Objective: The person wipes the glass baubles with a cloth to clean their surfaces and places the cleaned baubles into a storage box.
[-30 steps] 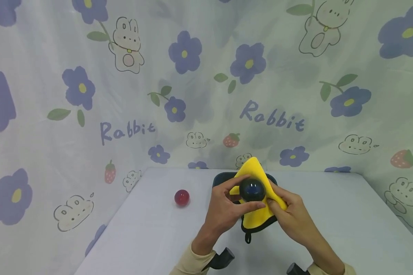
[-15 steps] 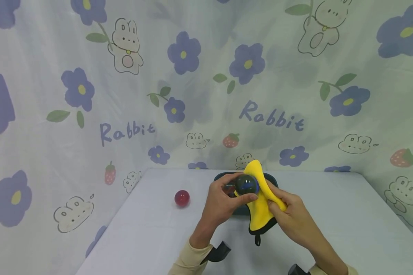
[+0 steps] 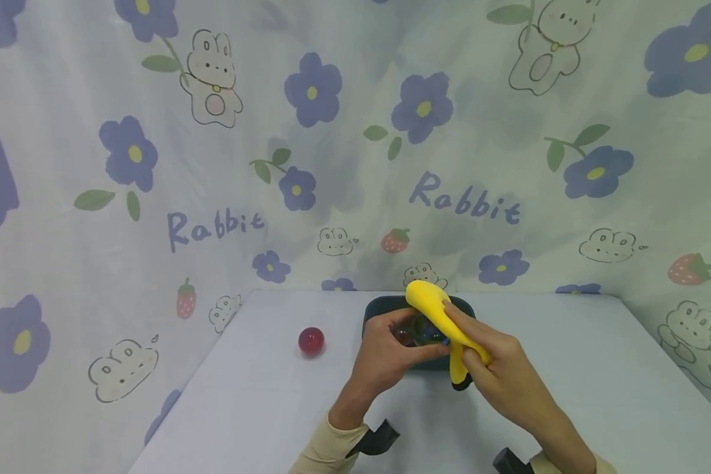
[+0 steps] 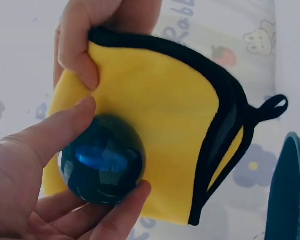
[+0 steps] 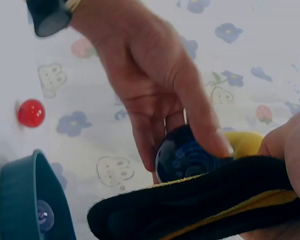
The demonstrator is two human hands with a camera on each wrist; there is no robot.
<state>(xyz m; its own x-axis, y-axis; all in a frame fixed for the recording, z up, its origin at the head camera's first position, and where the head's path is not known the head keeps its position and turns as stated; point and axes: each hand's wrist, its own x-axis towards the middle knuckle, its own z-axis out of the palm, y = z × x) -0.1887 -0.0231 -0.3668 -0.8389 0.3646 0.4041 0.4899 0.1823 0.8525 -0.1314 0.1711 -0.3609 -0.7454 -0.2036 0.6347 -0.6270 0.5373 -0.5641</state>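
My left hand [image 3: 382, 352] holds a dark blue-green, glossy see-through ball [image 4: 102, 165] between thumb and fingers. In my right hand [image 3: 506, 368] is a yellow cloth [image 4: 155, 95] with black edging and a small hanging loop [image 4: 274, 108]. The cloth lies up against the ball, and in the head view it covers the ball's right part. Both hands are raised in front of a dark teal bin [image 3: 382, 305]. Seen from the right wrist, the cloth's black-edged fold [image 5: 190, 205] hides the ball's lower side.
A red ball [image 3: 311, 342] sits on the white table [image 3: 261, 408], left of the bin. Inside the bin, a clear ball [image 5: 46, 216] shows in the right wrist view. A curtain [image 3: 343, 164] printed with flowers and rabbits hangs behind the table.
The yellow cloth has folded down over the ball's right side, and its lower corner has drawn up. The left hand has turned the ball and shifted it slightly left, then back toward the cloth.
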